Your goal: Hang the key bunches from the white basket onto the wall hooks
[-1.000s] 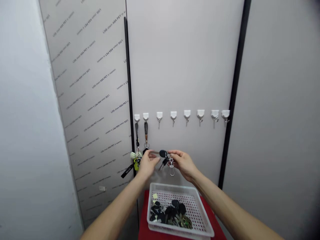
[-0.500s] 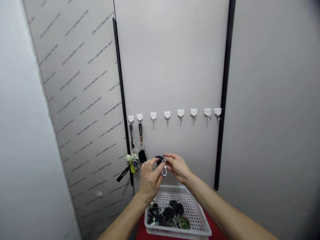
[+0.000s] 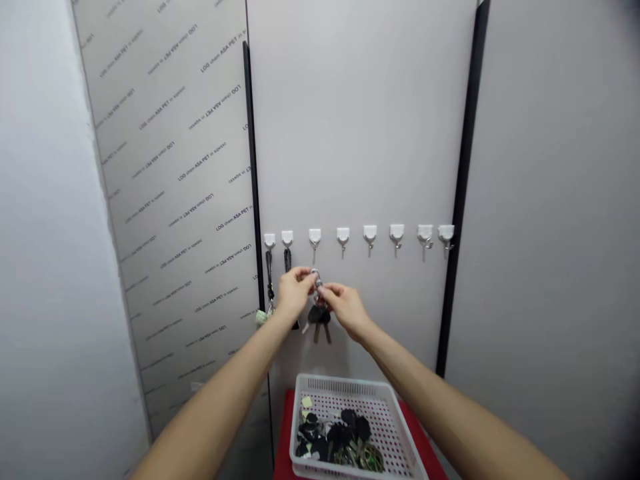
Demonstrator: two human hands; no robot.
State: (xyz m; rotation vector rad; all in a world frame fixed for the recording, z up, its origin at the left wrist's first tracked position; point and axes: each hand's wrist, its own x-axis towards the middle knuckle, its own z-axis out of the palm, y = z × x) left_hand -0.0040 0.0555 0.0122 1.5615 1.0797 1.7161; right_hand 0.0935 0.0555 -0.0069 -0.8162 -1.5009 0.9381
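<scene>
A bunch of keys (image 3: 320, 315) with dark heads dangles from a metal clip (image 3: 317, 279) pinched between both my hands. My left hand (image 3: 295, 291) grips the clip's upper end from the left, fingers closed. From the right, my right hand (image 3: 347, 305) pinches it lower, just over the key heads. Both hands are a little below the third white hook (image 3: 315, 237) from the left, and the clip is apart from it. On the first two hooks hang dark straps (image 3: 287, 259); my left hand and forearm partly hide what dangles from them.
Several more white hooks (image 3: 370, 233) run in a row to the right. Below, a white perforated basket (image 3: 395, 420) holds a pile of dark keys (image 3: 340, 433) and stands on a red surface (image 3: 286, 427). Black vertical strips (image 3: 463, 173) edge the panel.
Both hands have risen toward the hooks with the keys, which now hang down below the fingers. The view has shifted slightly, placing the hooks further right.
</scene>
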